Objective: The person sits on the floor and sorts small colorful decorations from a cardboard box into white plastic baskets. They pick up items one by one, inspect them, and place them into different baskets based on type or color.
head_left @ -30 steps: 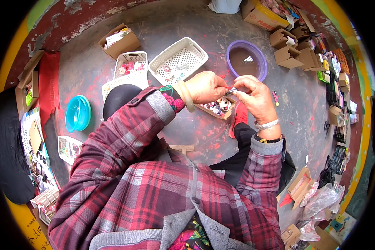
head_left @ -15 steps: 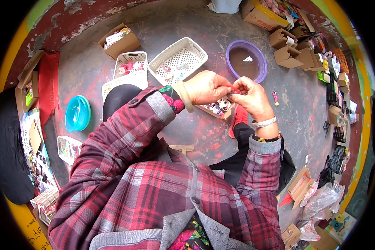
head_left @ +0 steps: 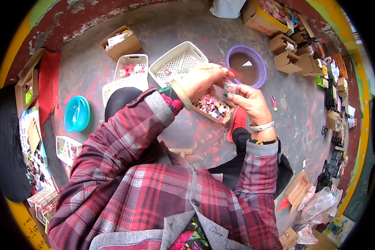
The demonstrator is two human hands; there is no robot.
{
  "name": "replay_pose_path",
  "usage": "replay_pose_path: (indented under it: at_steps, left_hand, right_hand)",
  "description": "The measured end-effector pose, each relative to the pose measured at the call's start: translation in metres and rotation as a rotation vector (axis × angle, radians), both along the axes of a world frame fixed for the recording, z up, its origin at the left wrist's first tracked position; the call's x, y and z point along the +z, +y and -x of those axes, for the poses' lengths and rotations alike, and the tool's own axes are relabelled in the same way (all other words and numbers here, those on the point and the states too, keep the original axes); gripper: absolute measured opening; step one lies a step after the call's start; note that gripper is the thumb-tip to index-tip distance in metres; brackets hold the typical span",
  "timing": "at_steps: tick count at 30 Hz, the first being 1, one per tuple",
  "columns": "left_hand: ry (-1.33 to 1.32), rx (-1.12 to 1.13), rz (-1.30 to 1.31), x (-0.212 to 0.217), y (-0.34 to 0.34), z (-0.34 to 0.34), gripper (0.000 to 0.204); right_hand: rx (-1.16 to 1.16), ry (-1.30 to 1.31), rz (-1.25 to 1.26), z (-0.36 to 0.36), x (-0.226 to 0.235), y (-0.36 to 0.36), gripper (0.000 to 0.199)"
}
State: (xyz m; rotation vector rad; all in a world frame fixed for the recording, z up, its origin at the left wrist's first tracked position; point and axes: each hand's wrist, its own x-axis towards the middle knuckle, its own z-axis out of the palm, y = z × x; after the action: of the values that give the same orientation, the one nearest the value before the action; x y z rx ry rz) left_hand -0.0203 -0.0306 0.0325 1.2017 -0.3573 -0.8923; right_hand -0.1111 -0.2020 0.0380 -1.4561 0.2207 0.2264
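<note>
From afar I saw the right hand point(head_left: 254, 104) pinching a small packet point(head_left: 230, 88); the left hand's point(head_left: 201, 81) grip I couldn't tell. The carton point(head_left: 223, 121) held pink pieces point(head_left: 209, 106), the purple basin point(head_left: 263, 68) brownish water point(head_left: 242, 63).

A shiny clear plastic packet point(head_left: 229, 88) and a smooth plastic basin point(head_left: 261, 71) show between one and two o'clock, a matt cardboard box point(head_left: 125, 46) at eleven, crinkled plastic bags point(head_left: 320, 205) at four, a matt cloth jacket point(head_left: 154, 183) at six.
</note>
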Motion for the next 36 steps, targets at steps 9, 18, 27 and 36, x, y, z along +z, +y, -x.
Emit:
replay_pose_path:
  at_steps: [9, 18, 27, 36]
  left_hand:
    - [0.391, 0.053, 0.054, 0.011, 0.002, -0.003, 0.030]
    - [0.385, -0.047, 0.167, -0.011, 0.000, -0.007, 0.022]
    - [0.435, 0.018, 0.338, -0.013, 0.001, -0.008, 0.027]
    - [0.365, -0.079, 0.149, -0.012, -0.011, 0.006, 0.021]
  right_hand:
    - [-0.147, 0.083, -0.170, -0.005, 0.001, 0.006, 0.011]
    - [-0.086, 0.075, -0.047, -0.004, -0.012, 0.004, 0.014]
    - [-0.304, -0.318, 0.482, -0.003, 0.011, 0.019, 0.013]
    - [-0.224, -0.773, 1.182, -0.009, 0.020, 0.030, 0.011]
